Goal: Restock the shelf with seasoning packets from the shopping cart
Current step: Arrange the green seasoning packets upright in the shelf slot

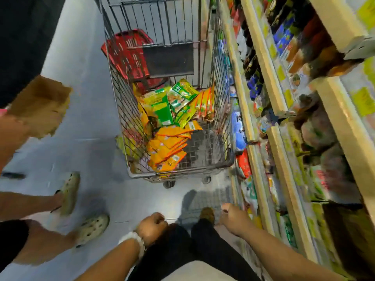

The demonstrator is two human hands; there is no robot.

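Below, a wire shopping cart [168,110] stands in a store aisle, pulled up just beside a long shelf [261,63] that runs along its right side. Seasoning packets [172,126], orange, yellow and green, lie heaped on the cart's floor, mostly toward its left and middle, with bare mesh showing at the near right corner. A red plastic basket [125,51] leans tilted inside the cart at the far end, partly behind a dark panel [168,58] on the child-seat flap. The person wearing the camera stands at the cart's near end in dark trousers; both hands hang low, close to the legs and well short of the cart. The left hand [152,228], a white band at its wrist, is curled into a loose fist with nothing in it. The right hand [231,218], nearer the shelf, is likewise curled and holds nothing. The shelf's tiers are crowded with blurred, colourful packaged goods behind pale edge strips with yellow price tags [363,101]. At left, another person in pale perforated clogs [70,192] stands on the grey floor [81,61], with a brown cardboard piece [40,106] at arm level.
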